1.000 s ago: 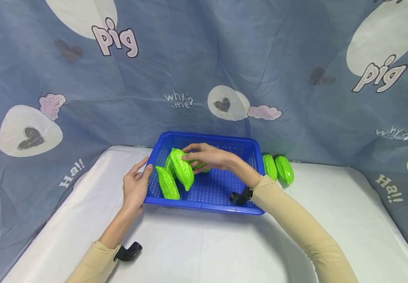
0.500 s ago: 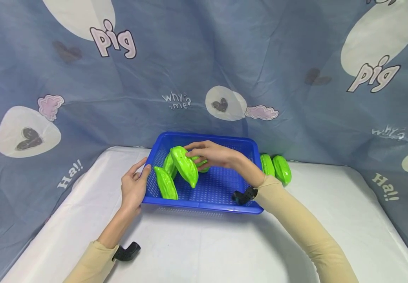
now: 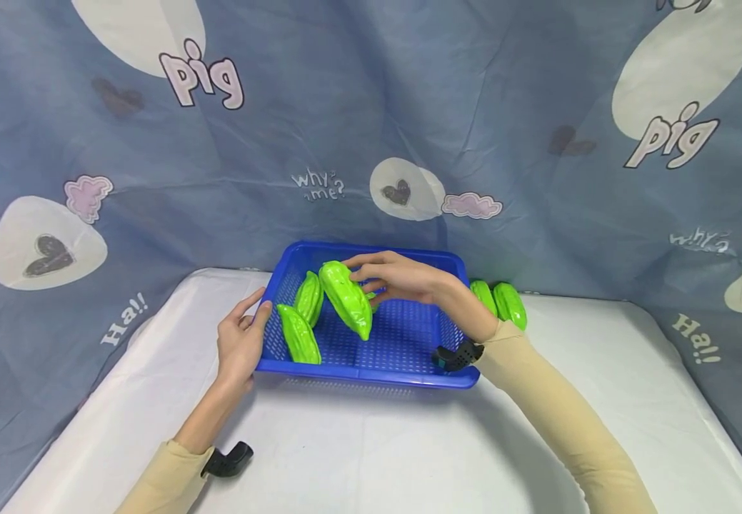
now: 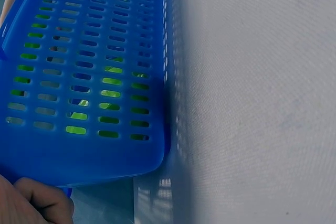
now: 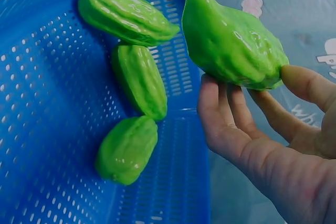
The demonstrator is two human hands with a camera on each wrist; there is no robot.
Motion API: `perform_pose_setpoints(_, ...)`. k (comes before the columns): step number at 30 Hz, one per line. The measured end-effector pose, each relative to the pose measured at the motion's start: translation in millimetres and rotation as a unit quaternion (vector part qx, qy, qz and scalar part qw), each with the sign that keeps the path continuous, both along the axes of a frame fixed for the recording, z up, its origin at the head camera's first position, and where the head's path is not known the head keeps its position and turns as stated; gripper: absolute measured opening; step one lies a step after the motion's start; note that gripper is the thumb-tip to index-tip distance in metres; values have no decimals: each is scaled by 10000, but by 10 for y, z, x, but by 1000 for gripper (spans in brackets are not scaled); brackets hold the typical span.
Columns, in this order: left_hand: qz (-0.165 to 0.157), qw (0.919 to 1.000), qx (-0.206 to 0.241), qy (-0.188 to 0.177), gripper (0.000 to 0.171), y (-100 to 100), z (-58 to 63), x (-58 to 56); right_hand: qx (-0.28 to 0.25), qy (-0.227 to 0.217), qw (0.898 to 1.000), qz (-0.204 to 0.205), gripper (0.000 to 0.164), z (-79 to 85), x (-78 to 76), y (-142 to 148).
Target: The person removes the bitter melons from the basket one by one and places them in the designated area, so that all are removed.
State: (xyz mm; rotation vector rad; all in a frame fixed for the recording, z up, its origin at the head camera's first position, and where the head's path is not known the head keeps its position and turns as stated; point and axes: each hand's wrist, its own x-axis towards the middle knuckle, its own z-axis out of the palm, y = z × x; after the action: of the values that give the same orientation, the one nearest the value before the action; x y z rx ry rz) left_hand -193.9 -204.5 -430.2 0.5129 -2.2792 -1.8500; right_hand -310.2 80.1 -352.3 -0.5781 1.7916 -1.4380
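A glossy, ridged green bitter melon (image 3: pixel 347 300) is pinched by my right hand (image 3: pixel 405 277) above the left half of a blue perforated basket (image 3: pixel 371 375). In the right wrist view, the thumb and fingertips grip one end of it, and its tapered end points away. My left hand (image 3: pixel 240 343) holds the basket's left rim, thumb on top. Inside lie three more melons: one at the front left (image 3: pixel 300 334), another behind it (image 3: pixel 309 298), and a third (image 5: pixel 128 150) that my right hand mostly hides in the head view.
Two more green melons (image 3: pixel 510 303) lie on the white tabletop (image 3: pixel 358 457) just outside the basket's right side. A blue printed cloth (image 3: pixel 345 128) hangs close behind the basket. Black wrist devices (image 3: pixel 229 460) sit on both wrists.
My right hand has moved right and slightly up with the melon, away from the melons at the left, uncovering more of the rear one. The left hand stays on the rim.
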Motion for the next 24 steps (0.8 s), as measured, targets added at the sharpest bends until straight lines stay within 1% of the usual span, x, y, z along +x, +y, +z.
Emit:
perform_pose_setpoints(9, -57, 10000, 37, -55, 52, 0, 10, 4, -20, 25, 9999, -149, 53, 2, 26, 203)
perform_pose_setpoints(15, 23, 9999, 28, -96, 49, 24, 18, 0, -50, -32, 9997, -255, 56, -12, 58, 348)
perform_pose_setpoints(19, 21, 9999, 31, -100, 49, 23, 20, 1, -118, -75, 9992, -361, 53, -20, 90, 449)
perform_pose_setpoints(24, 10, 10000, 51, -82, 49, 17, 15, 4, -252, -34, 9988, -420, 53, 7, 146, 575)
